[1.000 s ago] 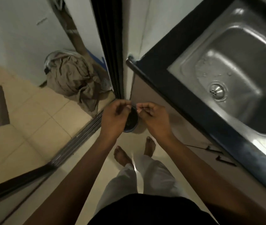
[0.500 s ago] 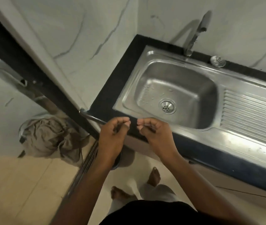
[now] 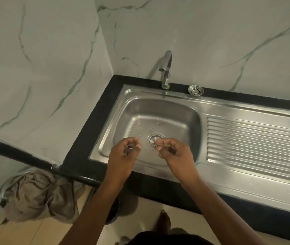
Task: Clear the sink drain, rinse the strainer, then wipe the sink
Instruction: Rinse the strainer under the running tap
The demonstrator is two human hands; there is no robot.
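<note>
The steel sink is set in a black counter, with water drops on its floor. Its drain shows a perforated insert, half hidden behind my right fingertips. A round metal strainer lies on the back rim to the right of the tap. My left hand hovers over the basin's front left, fingers curled against the thumb. My right hand hovers just over the drain's right side, fingertips pinched together. Nothing shows in either hand.
A ribbed drainboard runs to the right of the basin. Marble-patterned walls close the back and left. On the floor at lower left sits a crumpled brown cloth, and a dark bin stands under the counter near my foot.
My view swung up from the floor and bin to the sink. Both hands rose from above the bin, crossed the counter edge and are over the basin, fingers still pinched.
</note>
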